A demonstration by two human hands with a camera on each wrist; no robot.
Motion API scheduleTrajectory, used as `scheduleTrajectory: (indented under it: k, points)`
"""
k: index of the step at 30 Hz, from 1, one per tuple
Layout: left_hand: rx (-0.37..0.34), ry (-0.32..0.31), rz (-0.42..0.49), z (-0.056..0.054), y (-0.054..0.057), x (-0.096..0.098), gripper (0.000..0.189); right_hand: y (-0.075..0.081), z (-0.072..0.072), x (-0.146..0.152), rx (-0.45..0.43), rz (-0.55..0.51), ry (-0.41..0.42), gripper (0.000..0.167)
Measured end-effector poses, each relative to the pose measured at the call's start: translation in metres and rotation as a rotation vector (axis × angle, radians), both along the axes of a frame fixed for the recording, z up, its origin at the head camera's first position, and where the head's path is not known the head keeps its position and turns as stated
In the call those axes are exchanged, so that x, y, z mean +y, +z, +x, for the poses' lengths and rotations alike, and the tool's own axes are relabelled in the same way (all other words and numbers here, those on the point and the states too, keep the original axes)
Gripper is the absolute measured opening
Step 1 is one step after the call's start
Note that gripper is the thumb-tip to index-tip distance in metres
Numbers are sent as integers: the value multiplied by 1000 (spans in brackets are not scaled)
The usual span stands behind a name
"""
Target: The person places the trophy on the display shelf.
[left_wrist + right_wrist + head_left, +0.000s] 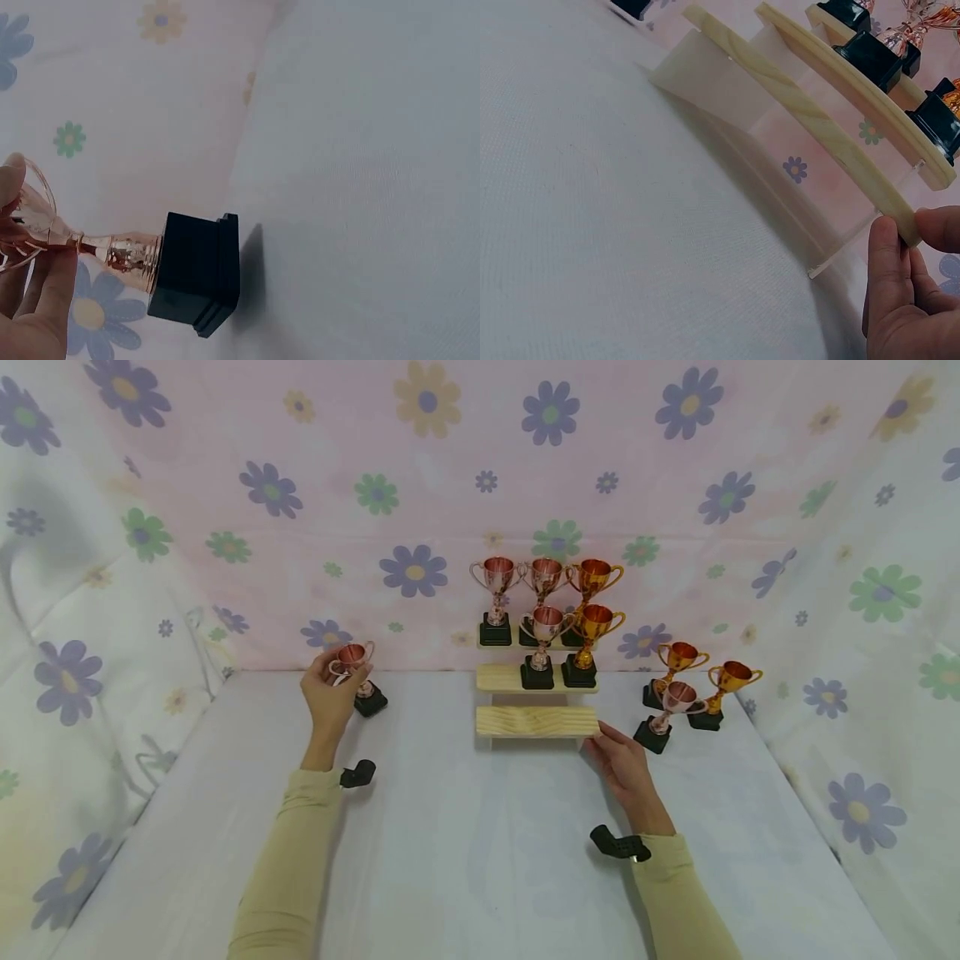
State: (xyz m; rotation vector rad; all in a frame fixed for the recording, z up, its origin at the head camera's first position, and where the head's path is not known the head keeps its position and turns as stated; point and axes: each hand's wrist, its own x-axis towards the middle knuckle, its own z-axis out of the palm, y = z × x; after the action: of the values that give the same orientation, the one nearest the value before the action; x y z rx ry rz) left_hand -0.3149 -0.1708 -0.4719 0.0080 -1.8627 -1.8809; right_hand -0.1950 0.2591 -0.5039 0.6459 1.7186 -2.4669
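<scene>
My left hand (pixel 332 687) grips a rose-gold trophy cup (pixel 120 255) by its bowl, at the left of the head view. The trophy tilts a little, and its black base (pixel 193 274) is close over the white table. At the other side, my right hand (pixel 621 766) pinches the right end of the lowest board of a three-step wooden rack (pixel 536 722), thumb above and fingers below in the right wrist view. On the middle step stand a rose-gold trophy (pixel 537 672) and a gold trophy (pixel 581 671), both toward the right end.
Along the top step are two rose-gold trophies and a gold one (pixel 594 578), partly hidden by those in front. Right of the rack, two gold trophies (pixel 731 678) and a rose-gold trophy (pixel 654 735) stand on the table (pixel 465 852). Flowered cloth (pixel 337 527) hangs behind and at both sides.
</scene>
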Motion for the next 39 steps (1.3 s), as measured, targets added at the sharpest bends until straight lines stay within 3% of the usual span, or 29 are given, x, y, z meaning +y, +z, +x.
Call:
scheduleTrajectory:
  k: [7, 15, 21, 28, 32, 39]
  points:
    - [18, -143, -78, 11, 7, 10, 51, 0, 0, -1, -5, -15, -13, 52]
    - [70, -306, -170, 28, 27, 29, 48, 0, -2, 0, -9, -37, -14, 52]
    - [89, -439, -137, 36, 54, 54, 51, 1, 0, 1, -21, -47, -14, 52]
    - [131, -524, -69, 38, 78, 94, 51, 1, 0, 0, -13, -40, -11, 52]
    - [168, -561, -42, 32, 80, 115, 49, 0, 0, 0, -10, -40, -16, 52]
    - [179, -577, -65, 21, 70, 140, 47, 0, -1, 2, -22, -53, -18, 52]
